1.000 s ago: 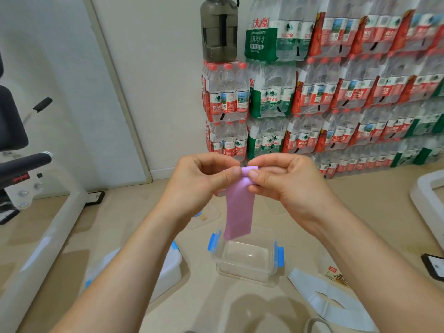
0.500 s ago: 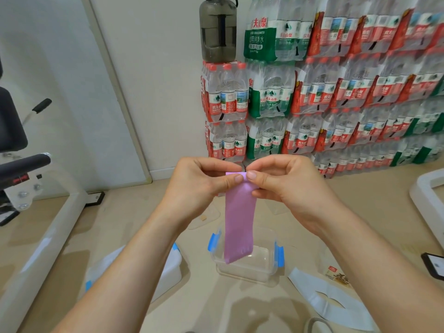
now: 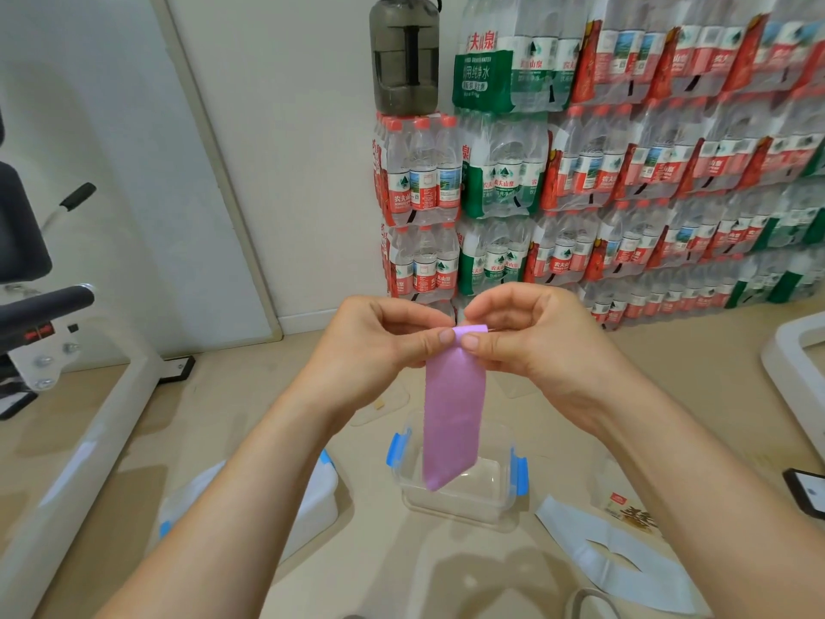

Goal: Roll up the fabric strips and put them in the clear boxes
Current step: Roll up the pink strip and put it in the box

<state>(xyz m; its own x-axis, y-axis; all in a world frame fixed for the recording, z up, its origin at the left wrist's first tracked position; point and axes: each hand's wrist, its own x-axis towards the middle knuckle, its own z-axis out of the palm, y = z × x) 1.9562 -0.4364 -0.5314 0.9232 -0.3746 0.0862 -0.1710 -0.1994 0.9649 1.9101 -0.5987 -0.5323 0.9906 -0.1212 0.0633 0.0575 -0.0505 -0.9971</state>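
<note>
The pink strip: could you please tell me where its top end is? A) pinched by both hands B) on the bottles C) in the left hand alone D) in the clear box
A: the left hand and right hand both pinch the top of the strip, whose lower end hangs free.

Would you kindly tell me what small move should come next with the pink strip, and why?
Probably roll the top edge down another turn: the left hand and right hand pinch only a small fold at the top of the pink strip, and most of it hangs unrolled over the clear box.
</note>
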